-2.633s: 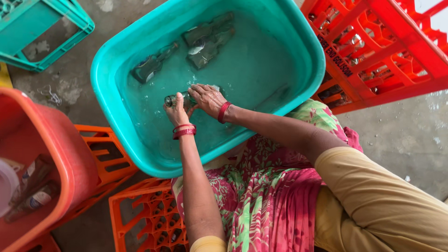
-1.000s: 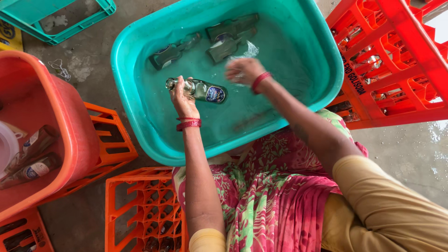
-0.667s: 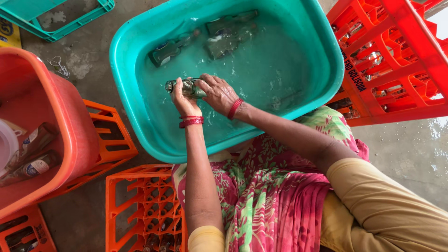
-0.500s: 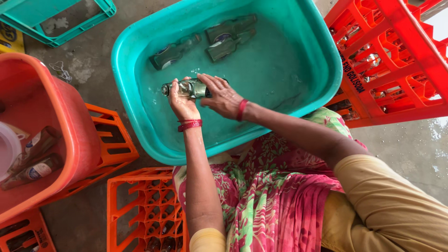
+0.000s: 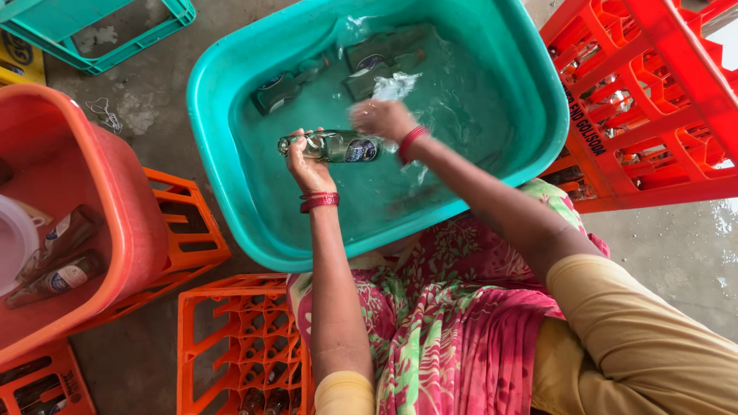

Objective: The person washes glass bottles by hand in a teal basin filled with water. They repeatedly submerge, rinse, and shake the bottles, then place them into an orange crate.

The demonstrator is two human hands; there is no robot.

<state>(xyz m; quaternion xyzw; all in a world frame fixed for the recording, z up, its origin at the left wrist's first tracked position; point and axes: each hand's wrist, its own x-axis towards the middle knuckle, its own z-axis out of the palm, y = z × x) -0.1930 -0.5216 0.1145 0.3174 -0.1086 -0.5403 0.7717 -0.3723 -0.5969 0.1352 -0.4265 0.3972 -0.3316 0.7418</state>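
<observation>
Glass bottle (image 5: 332,145), lying level above the water of the teal tub (image 5: 223,184), gripped near its neck by the left hand (image 5: 306,163). Right hand (image 5: 382,119) just beside the bottle's base, blurred, grip not discernible. More bottles (image 5: 361,61) submerged at the far side. Orange crates (image 5: 231,338) nearby.

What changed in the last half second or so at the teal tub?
The right hand let go of the glass bottle and lifted away toward the tub's far side, blurred and splashing. The left hand keeps holding the bottle level above the water. The teal tub, sunken bottles and orange crates stayed put.
</observation>
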